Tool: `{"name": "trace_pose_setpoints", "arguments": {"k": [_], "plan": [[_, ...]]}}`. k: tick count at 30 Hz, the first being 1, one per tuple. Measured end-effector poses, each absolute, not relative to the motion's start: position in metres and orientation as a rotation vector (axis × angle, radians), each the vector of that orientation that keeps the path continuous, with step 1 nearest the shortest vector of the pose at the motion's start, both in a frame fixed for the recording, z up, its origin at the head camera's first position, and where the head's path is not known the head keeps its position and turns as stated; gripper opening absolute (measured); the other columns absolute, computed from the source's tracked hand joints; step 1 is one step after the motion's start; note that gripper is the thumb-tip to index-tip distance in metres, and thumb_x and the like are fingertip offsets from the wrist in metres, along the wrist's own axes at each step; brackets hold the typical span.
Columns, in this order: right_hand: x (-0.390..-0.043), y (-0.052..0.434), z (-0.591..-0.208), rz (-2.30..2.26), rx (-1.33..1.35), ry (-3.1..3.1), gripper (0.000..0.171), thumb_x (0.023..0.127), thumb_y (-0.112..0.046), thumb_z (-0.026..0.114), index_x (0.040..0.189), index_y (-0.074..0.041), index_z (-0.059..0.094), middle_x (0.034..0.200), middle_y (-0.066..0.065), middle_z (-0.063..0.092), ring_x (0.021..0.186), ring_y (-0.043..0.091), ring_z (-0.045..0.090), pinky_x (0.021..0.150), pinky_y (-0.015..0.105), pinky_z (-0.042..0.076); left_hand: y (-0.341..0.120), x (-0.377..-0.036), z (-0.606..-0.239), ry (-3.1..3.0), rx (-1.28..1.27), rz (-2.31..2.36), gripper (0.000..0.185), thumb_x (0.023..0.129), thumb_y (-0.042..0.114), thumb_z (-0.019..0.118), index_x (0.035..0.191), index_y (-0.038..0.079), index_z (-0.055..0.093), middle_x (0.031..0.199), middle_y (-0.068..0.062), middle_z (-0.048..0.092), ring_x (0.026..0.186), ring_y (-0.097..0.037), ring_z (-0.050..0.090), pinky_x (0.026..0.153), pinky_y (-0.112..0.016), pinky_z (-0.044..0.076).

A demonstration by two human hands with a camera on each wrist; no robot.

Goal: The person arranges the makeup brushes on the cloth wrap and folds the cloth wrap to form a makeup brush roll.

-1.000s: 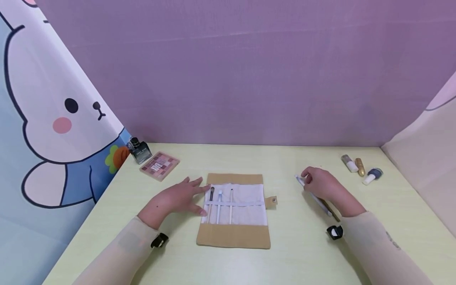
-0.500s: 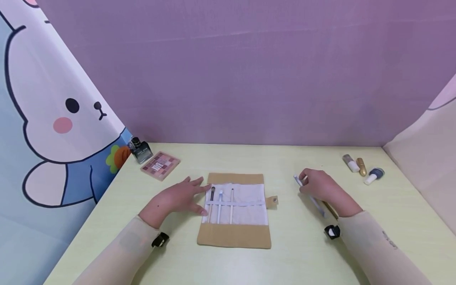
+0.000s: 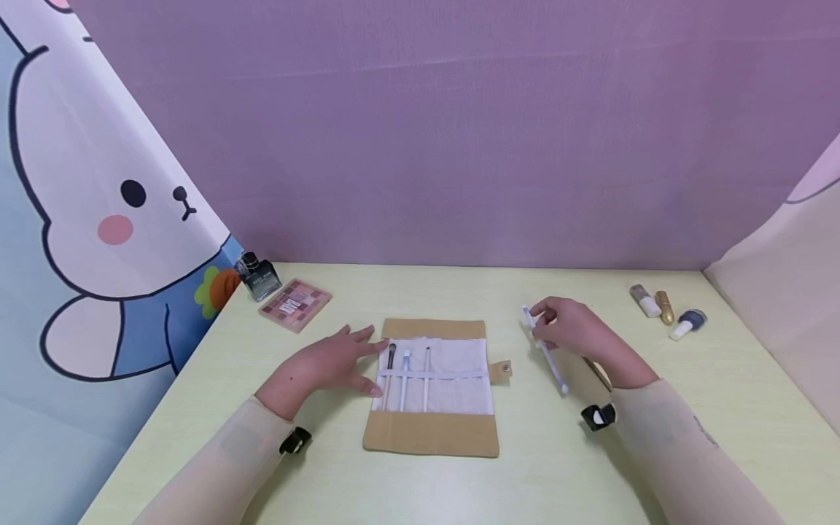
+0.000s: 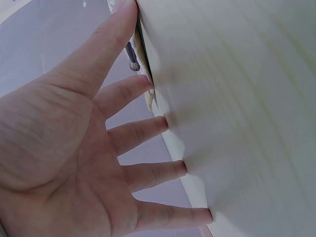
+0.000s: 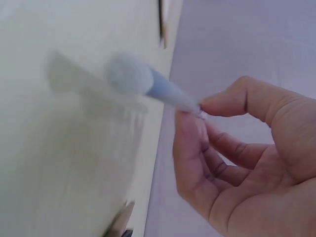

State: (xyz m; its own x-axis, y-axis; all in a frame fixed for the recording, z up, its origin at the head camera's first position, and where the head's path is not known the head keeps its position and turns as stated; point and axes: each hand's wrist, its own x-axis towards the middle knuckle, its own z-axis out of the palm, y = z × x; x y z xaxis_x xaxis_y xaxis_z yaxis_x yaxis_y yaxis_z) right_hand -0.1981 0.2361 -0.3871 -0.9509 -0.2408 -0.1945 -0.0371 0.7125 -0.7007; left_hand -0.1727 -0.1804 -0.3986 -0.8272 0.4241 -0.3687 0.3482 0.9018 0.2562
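Note:
An open tan brush roll (image 3: 429, 436) lies flat with its pale lining up. Three makeup brushes, a dark-headed brush (image 3: 390, 364), a bluish brush (image 3: 404, 383) and a thin white brush (image 3: 426, 386), sit under its elastic strap. My left hand (image 3: 331, 361) is spread at the roll's left side, index finger and thumb on its edge. To the right of the roll, my right hand (image 3: 571, 328) pinches a pale blue-white makeup brush (image 3: 553, 367) between thumb and fingers, raised above the table in the right wrist view. A dark, slim brush (image 3: 597, 372) lies partly hidden under my right forearm.
At the back left stand a dark glass bottle (image 3: 259, 278) and a pink eyeshadow palette (image 3: 295, 305). Far right lie a grey-and-white bottle (image 3: 645, 300), a gold tube (image 3: 665, 308) and a dark-blue-and-white bottle (image 3: 689, 324). A purple cloth (image 3: 459, 146) hangs behind the table.
My right hand has moved left toward the roll, carrying the pale brush away from beside the dark brush. The left hand stays in place.

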Motion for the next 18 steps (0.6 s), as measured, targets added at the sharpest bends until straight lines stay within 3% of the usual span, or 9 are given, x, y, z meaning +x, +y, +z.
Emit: {"name": "trace_pose_setpoints", "arguments": {"k": [7,18], "plan": [[-0.203,0.218,-0.378,-1.315,-0.2,2.528,0.047,0.098,-0.009,0.061,0.142,0.007,0.057,0.115,0.015,0.064,0.086,0.015,0.072,0.085,0.034,0.066,-0.181,-0.171,-0.398,2.641,0.569,0.25,0.095,0.085,0.056,0.084,0.164,0.02,0.046,0.176,-0.022,0.029,0.158,-0.063,0.023,0.124,-0.071,0.036],[-0.215,0.185,-0.369,-1.639,-0.241,2.42,0.046,0.096,0.0,0.063,0.14,0.01,0.052,0.112,0.014,0.061,0.096,0.017,0.07,0.086,0.033,0.068,-0.18,-0.172,-0.398,2.643,0.561,0.239,0.094,0.085,0.056,0.084,0.164,0.021,0.045,0.177,-0.02,0.028,0.159,-0.062,0.023,0.125,-0.07,0.035]]}}
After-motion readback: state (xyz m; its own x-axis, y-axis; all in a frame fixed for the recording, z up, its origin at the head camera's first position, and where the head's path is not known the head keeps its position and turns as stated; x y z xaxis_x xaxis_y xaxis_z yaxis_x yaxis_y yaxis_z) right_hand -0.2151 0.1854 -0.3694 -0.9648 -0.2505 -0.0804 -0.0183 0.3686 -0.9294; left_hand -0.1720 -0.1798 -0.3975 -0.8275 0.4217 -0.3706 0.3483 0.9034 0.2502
